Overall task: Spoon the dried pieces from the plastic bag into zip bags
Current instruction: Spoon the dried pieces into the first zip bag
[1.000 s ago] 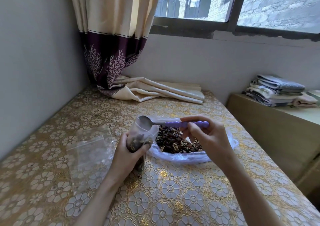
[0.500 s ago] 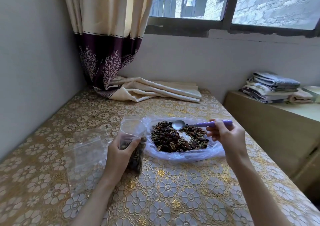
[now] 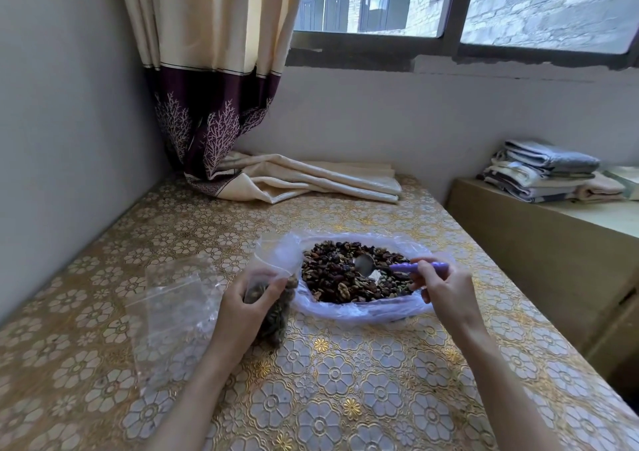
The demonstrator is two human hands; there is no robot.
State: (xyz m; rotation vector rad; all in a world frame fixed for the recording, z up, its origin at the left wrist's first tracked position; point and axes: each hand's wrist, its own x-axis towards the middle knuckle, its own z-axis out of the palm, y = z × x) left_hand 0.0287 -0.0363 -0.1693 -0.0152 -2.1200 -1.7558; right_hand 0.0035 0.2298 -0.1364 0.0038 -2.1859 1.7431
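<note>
An open plastic bag lies on the table with dark dried pieces heaped inside. My right hand grips the purple handle of a metal spoon, whose bowl dips into the heap. My left hand holds a small clear zip bag upright at the plastic bag's left edge; its mouth stands open and dried pieces fill its lower part, partly hidden by my fingers.
Several empty clear zip bags lie flat left of my left hand. A folded curtain end rests at the table's far side. The gold floral tablecloth meets a wall on the left; a wooden cabinet with folded cloths stands on the right.
My right hand carried the spoon from the zip bag's mouth back to the right and lowered its bowl into the dried pieces. The zip bag stayed in my left hand.
</note>
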